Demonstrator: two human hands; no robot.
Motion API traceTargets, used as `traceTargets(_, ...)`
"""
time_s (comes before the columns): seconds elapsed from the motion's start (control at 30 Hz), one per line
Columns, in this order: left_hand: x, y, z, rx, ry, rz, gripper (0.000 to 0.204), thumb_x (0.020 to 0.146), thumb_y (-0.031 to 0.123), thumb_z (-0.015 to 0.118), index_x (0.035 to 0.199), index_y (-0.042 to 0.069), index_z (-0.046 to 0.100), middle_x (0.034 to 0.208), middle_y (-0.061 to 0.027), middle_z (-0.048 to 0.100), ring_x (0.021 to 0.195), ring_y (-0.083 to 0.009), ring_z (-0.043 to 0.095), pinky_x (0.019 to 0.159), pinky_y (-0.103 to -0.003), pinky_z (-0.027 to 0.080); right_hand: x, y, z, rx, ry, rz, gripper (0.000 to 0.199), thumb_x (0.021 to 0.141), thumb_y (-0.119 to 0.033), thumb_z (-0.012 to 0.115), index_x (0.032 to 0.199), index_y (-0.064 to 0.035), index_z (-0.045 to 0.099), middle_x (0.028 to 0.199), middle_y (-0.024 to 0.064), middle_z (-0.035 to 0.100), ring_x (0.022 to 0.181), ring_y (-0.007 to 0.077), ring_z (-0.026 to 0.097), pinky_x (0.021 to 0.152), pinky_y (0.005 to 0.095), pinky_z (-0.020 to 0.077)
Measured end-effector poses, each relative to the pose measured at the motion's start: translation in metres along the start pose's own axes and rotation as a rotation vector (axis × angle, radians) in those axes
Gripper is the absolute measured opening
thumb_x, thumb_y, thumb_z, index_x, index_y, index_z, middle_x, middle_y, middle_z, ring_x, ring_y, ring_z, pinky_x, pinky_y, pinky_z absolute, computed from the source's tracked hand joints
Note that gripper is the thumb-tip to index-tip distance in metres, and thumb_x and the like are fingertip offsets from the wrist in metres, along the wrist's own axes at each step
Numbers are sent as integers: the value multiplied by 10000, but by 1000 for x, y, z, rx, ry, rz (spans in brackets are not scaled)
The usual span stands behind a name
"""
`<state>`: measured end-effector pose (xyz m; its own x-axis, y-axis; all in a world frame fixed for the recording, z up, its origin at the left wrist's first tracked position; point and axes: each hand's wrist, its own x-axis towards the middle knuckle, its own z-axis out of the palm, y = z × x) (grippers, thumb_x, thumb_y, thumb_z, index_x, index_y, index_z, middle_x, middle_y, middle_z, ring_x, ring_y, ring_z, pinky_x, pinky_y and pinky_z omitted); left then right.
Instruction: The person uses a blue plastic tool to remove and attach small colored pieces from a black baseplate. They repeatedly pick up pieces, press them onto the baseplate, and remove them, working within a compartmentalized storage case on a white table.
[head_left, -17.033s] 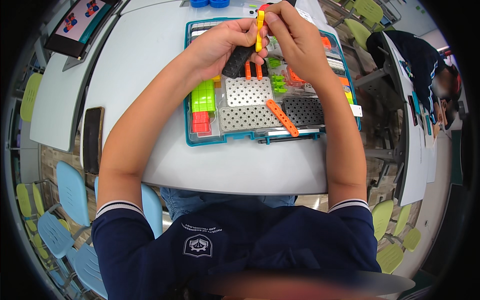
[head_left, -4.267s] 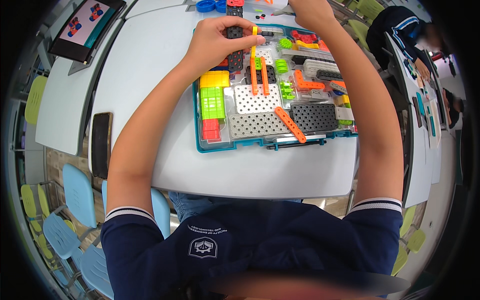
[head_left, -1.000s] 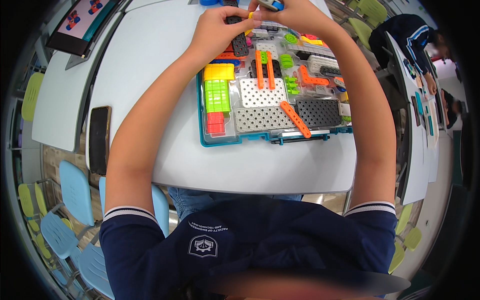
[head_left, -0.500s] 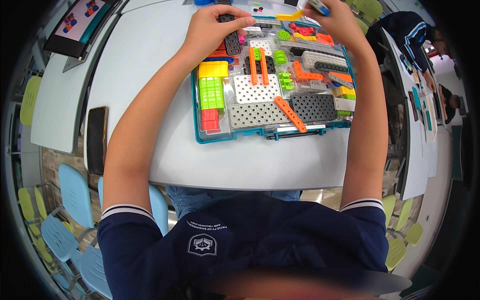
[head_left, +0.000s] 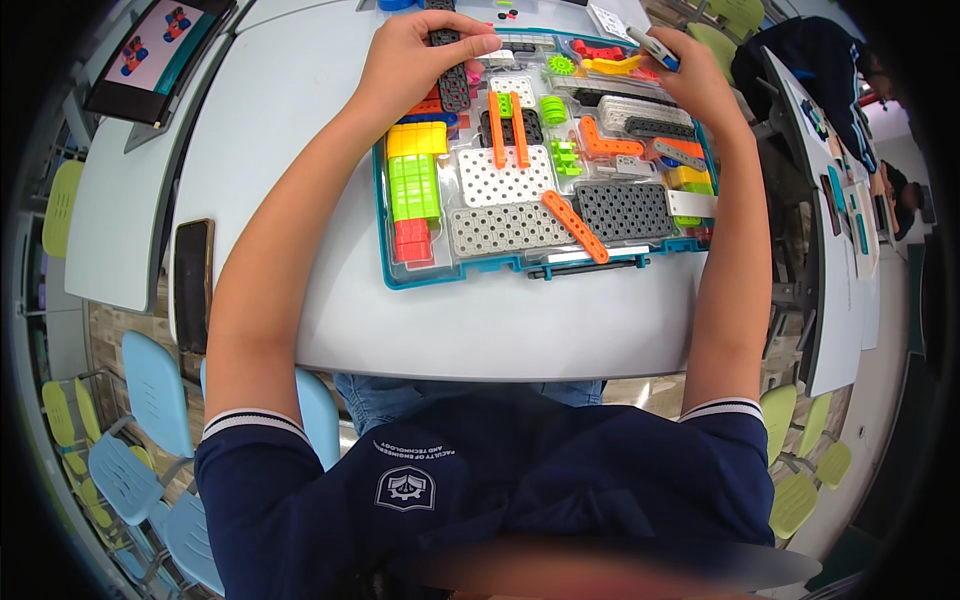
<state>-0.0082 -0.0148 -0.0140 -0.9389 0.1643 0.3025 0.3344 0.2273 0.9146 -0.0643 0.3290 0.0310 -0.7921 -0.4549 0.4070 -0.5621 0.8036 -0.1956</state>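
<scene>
My left hand (head_left: 415, 62) is closed around a dark grey perforated building strip (head_left: 454, 88), over the far left corner of a parts tray (head_left: 388, 240) with a teal rim. Over the tray's far right corner, my right hand (head_left: 692, 82) grips a small grey-and-blue hand tool (head_left: 653, 48); its exact kind is unclear. Close to the right fingers lies a curved yellow piece (head_left: 612, 66), beside red pieces (head_left: 596, 51). Two upright orange strips (head_left: 508, 130) stand joined to a green block on the tray's parts. A slanting orange strip (head_left: 575, 227) rests across two grey perforated plates.
A phone (head_left: 193, 285) lies at the left of the white table (head_left: 480, 335). Further left, a tablet (head_left: 152, 52) shows a picture of a model. A white perforated plate (head_left: 608, 22) is beyond the tray. Another person (head_left: 805, 80) leans over a table at right. Blue chairs (head_left: 157, 392) stand at left.
My right hand has come down and to the right, keeping the tool. The yellow piece that was raised near its fingers no longer shows there. My left hand has shifted only slightly.
</scene>
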Motion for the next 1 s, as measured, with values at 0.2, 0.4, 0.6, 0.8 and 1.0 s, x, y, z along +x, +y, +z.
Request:
traceTargets(0.2,1,-1,-1,10,-11,14,259,899,216,768,1080,32,748,970,-58,741,799,-90,702,735,-235,585,-4,-4,3,-35,-93,-25,396,830,-31,694,1224,-30,660,1169,208,682,1057,407,639,907,423,502)
traceTargets(0.4,1,-3,-1,3,-8,41,269,894,221,773,1074,23,747,1022,-75,742,804,-103,703,756,-240,582,-3,-5,4,-96,-92,-116,431,798,21,663,1224,-43,655,1212,190,667,1106,399,619,937,435,500)
traceTargets(0.6,2,-4,-1,6,-19,45,271,893,218,774,1073,18,746,1034,-82,741,805,-104,700,763,-243,581,-2,3,4,-117,-85,-99,526,751,76,621,1259,-58,648,1245,170,660,1129,376,621,952,426,500)
traceTargets(0.8,1,-3,0,-3,-20,46,266,894,215,772,1068,16,746,992,-80,741,796,-102,698,749,-242,582,-1,-6,3,-187,-88,-131,508,746,61,642,1237,-66,659,1246,143,666,1119,354,632,947,425,507)
traceTargets(1.0,2,-3,-1,-8,-26,39,268,894,215,773,1067,13,744,942,-74,738,784,-99,696,739,-243,585,-1,-18,1,-302,-57,-102,430,777,-11,679,1200,-92,673,1161,115,687,1050,343,654,898,440,522)
